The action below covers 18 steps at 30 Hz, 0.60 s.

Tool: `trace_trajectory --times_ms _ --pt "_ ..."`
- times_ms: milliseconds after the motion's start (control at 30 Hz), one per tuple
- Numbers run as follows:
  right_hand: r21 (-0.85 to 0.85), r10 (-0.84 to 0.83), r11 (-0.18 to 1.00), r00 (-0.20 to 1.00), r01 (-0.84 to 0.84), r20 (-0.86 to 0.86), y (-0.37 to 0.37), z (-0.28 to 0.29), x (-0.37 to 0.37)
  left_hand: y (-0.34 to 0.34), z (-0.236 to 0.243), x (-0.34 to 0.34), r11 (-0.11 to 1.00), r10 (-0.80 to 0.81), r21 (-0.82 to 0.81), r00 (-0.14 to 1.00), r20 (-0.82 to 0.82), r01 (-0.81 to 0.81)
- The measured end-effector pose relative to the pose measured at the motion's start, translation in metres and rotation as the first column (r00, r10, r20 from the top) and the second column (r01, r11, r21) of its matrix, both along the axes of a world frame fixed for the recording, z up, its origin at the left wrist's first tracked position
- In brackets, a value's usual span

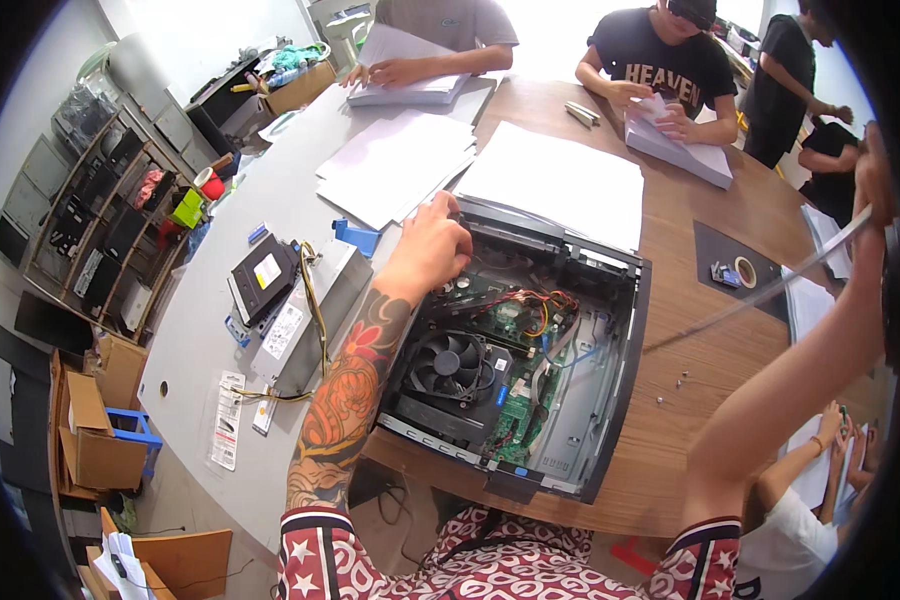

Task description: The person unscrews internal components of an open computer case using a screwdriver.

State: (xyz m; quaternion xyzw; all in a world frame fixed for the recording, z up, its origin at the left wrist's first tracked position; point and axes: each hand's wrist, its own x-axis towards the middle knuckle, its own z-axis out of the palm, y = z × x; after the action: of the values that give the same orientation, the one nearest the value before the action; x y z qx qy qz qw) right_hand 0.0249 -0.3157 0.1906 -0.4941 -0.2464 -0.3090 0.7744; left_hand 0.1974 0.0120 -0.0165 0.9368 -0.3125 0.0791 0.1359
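An opened desktop computer case lies on the table in front of me. Inside it are a black fan, a green circuit board and coloured cables. My left hand has its fingers bent over the case's far left corner, gripping the rim. Raised at the far right edge of the view, my right hand closes round one end of a long, thin grey strip. The strip slants down toward the case's right side; whether it is a panel seen edge-on I cannot tell.
Left of the case lie a metal power supply, a black optical drive and a blue bracket. Paper stacks sit beyond it. Small screws and a tape roll are on the right. Other people handle paper around the table.
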Motion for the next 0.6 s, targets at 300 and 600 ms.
trace_trajectory --times_ms 300,600 --pt "0.093 -0.085 0.993 0.993 0.078 0.079 0.097 0.009 0.092 0.003 -0.024 0.009 0.968 0.238 0.126 0.950 -0.202 -0.216" --pt "0.202 -0.168 0.968 0.981 0.146 0.096 0.149 -0.039 0.204 -0.009 -0.031 0.005 0.924 0.329 0.209 0.944 -0.007 -0.321"
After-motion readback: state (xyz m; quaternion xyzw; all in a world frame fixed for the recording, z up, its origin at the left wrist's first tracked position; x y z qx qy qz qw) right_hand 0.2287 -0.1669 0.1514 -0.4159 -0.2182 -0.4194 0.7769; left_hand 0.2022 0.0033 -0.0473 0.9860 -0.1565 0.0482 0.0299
